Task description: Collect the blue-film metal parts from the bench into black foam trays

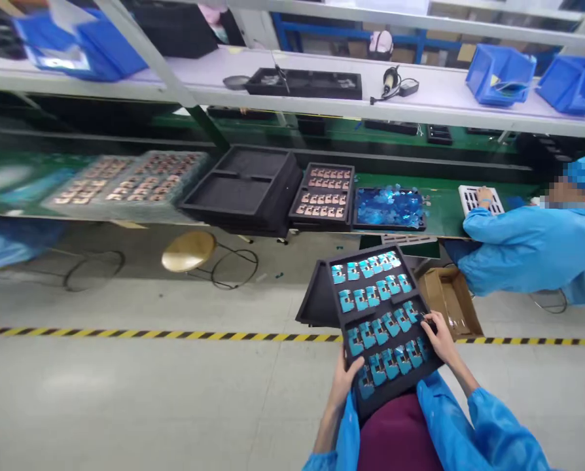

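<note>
Two hands are holding a black tray (367,283) out in front of the person, above the floor and well apart from the green counter (444,209). The tray is tilting slightly, and its rows are carrying small parts covered in blue film (377,327). The left hand (344,379) is clamping the near left corner, thumb lying on top and the fingers hidden underneath. The right hand (440,337) is curling over the right rim with its fingertips bent onto the parts there; whether they are pinching one cannot be told. A second black tray (317,301) is showing just behind and below the first, though what is bearing it is hidden.

Judging from this, the step in hand is carrying the loaded tray, with the counter some way off. Any setting down would call for keeping the tray level so that the loose parts are not sliding out of their rows, and for finding a free patch. The near edge of the counter is already carrying a stack of empty black trays (246,186), trays of copper parts (324,193) and a tray of peeled blue film (389,208).

At the right, a co-worker's blue sleeve (518,245) is resting on the counter. A cardboard box (449,297) is sitting on the floor just beside the held tray, and a round stool (189,250) is standing under the counter to the left.
</note>
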`<act>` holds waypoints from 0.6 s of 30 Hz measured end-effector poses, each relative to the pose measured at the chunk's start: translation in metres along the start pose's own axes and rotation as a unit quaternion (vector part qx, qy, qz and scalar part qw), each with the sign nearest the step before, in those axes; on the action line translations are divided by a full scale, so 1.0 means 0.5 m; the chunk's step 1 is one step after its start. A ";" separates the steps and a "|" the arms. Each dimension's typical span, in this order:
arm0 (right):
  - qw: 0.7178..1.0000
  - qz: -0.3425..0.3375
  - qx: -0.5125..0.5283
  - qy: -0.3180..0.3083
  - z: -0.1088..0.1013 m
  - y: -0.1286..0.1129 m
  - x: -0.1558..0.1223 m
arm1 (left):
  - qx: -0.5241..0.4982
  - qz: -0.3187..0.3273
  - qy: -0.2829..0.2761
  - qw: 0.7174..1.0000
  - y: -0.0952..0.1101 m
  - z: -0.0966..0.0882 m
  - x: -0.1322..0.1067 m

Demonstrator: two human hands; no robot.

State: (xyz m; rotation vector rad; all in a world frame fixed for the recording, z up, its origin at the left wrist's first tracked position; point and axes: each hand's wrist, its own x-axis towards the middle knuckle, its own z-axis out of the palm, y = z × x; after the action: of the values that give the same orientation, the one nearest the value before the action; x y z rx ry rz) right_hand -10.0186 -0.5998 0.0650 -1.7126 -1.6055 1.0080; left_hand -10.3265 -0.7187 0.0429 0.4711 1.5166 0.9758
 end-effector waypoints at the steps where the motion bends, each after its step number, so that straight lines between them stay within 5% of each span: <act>1: 1.000 0.013 -0.003 0.017 -0.016 0.010 -0.020 | -0.024 -0.010 -0.031 0.999 -0.009 0.007 -0.022; 4: 0.998 0.036 -0.019 0.056 -0.049 0.047 -0.056 | -0.038 -0.026 -0.078 0.996 -0.026 0.024 -0.071; 9: 0.998 0.036 -0.014 0.050 -0.042 0.098 -0.047 | -0.054 0.014 -0.052 0.997 0.006 0.034 -0.074; 14: 0.999 0.004 0.001 0.054 0.028 0.094 0.043 | -0.054 0.064 -0.002 0.996 0.066 -0.010 -0.044; 18: 0.998 -0.051 0.013 0.026 0.105 0.014 0.125 | -0.034 0.097 0.045 0.994 0.097 -0.078 -0.039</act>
State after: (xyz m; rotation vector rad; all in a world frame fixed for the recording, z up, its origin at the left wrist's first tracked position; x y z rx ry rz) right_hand -10.0593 -0.5428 0.0220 -1.6099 -1.6221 0.9234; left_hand -10.3711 -0.7184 0.0909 0.5383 1.5325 1.2103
